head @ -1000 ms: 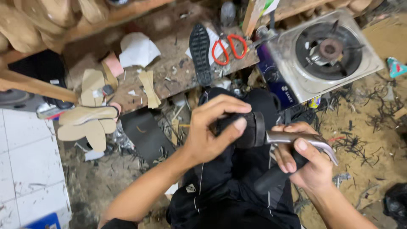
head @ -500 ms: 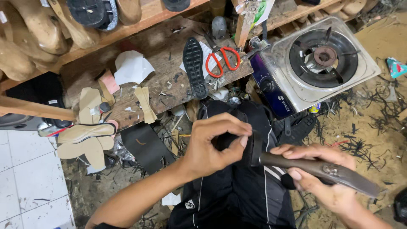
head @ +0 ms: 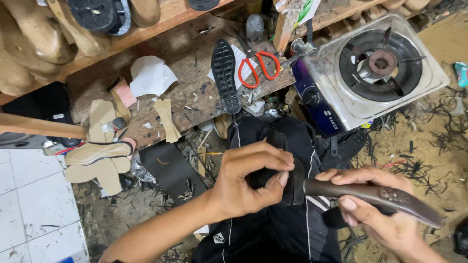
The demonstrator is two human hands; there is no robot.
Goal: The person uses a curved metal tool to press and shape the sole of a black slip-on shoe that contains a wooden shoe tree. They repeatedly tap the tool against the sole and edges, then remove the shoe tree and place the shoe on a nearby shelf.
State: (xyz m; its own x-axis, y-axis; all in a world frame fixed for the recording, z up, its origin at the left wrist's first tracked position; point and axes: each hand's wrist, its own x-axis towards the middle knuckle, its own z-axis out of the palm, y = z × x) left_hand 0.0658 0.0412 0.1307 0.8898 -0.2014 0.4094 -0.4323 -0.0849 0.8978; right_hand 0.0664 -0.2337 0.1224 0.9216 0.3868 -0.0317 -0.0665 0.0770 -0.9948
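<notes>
Since half a second ago, our right hand (head: 375,209) has barely shifted, the long curved knife (head: 370,195) lying at nearly the same low slant, its tip against the black shoe piece (head: 292,182); a second ago the tool was held higher and more bent, so we judge the cut has settled into a steady pass. From the head view, our left hand (head: 248,180) has its fingers curled tight around the black shoe piece, thumb pressed on its edge, above our lap in dark trousers (head: 273,229). Our right fingers are closed around the knife's handle. Beyond, red scissors (head: 258,65) and a black sole (head: 226,73) lie on the wooden bench (head: 190,53), a gas stove (head: 375,68) to the right, and tan insoles (head: 97,160) at left. We cannot see the blade's edge where it meets the piece, hidden behind our left fingers, and the piece's full shape is lost against the trousers.
</notes>
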